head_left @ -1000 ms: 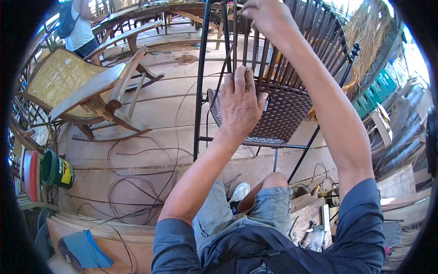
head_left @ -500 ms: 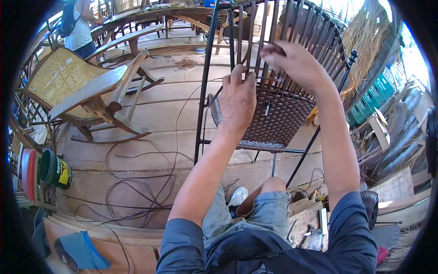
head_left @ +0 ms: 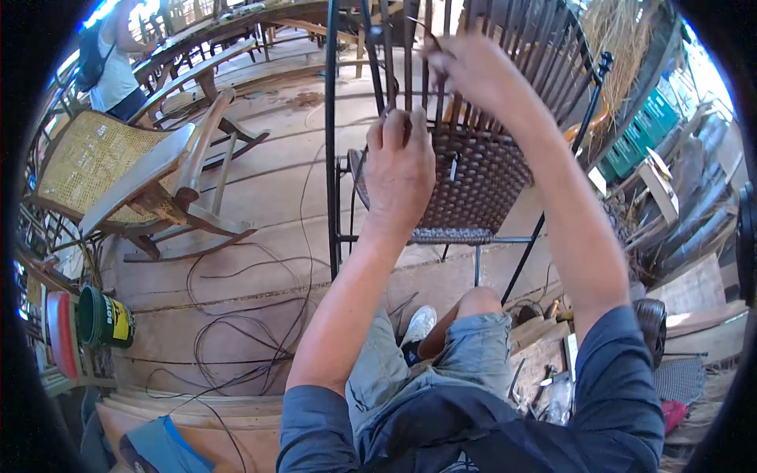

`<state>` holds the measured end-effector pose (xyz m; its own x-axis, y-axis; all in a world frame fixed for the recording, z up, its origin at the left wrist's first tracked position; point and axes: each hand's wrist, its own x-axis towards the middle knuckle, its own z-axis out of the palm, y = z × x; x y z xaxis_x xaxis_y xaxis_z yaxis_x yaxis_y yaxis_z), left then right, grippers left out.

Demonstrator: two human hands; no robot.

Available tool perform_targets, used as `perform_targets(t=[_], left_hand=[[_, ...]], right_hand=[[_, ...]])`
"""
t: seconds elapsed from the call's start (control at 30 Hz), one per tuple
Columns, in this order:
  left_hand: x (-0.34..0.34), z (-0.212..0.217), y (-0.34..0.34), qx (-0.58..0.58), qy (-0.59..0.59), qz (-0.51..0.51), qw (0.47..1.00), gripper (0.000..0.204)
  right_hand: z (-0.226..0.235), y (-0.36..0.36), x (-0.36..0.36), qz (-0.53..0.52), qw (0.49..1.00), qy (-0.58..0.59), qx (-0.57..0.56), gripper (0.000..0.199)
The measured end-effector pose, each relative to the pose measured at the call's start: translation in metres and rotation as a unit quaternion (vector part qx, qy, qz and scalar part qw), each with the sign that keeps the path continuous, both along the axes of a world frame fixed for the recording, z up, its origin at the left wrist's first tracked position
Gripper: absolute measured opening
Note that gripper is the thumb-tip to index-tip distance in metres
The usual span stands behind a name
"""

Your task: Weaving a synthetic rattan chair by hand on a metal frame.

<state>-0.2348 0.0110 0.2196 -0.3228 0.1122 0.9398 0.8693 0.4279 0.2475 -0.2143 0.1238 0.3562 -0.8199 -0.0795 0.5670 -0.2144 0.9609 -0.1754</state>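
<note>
In front of me is a chair frame with dark brown weaving [head_left: 481,189]. Upright dark strips [head_left: 544,71] run above the finished woven band. My left hand [head_left: 398,169] is closed at the left of the weave's upper edge, its fingers curled around the upright strips; its fingertips are partly hidden. Higher and to the right, my right hand [head_left: 473,75], slightly blurred, pinches a thin dark weaving strand [head_left: 426,30], whose end curves up past the fingers. A small pale metal piece [head_left: 453,167] sticks out of the weave.
Loose dark strands [head_left: 236,339] lie coiled on the plank floor at left. A cane rocking chair [head_left: 102,165] and green bucket [head_left: 106,317] stand farther left. Tools [head_left: 552,386] lie by my right knee. Behind the rocker is another person [head_left: 118,63]; green crates [head_left: 643,138] are at right.
My right hand has moved up and slightly left with the strand. My left hand keeps its place at the weave's edge. The whole view has shifted a little.
</note>
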Motion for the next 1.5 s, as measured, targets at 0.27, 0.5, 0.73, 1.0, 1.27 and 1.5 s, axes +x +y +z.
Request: perform_targets(t=[0.27,0.5,0.73,1.0,1.27,1.5], left_hand=[[0.007,0.009,0.011,-0.106,-0.020,0.096,0.989,0.041],[0.013,0.001,-0.019,-0.112,-0.010,-0.009,0.994,0.045],[0.021,0.006,0.008,-0.159,0.008,0.038,0.987,0.058],[0.026,0.017,0.021,-0.202,-0.050,0.090,0.974,0.066],[0.038,0.022,0.036,-0.188,0.028,-0.001,0.982,0.064],[0.030,0.016,0.049,-0.216,0.007,0.073,0.974,0.071]], right_hand=[[-0.001,-0.016,-0.052,0.040,0.902,0.429,0.006,0.018],[-0.005,0.010,0.057,-0.079,0.995,-0.066,0.015,0.023],[0.060,-0.029,0.015,-0.117,0.991,-0.019,-0.066,0.019],[0.024,0.000,0.028,0.065,0.943,0.258,-0.198,0.014],[0.038,0.066,0.029,-0.119,0.993,0.019,-0.011,0.017],[0.015,0.038,0.042,-0.006,0.956,0.294,-0.016,0.016]])
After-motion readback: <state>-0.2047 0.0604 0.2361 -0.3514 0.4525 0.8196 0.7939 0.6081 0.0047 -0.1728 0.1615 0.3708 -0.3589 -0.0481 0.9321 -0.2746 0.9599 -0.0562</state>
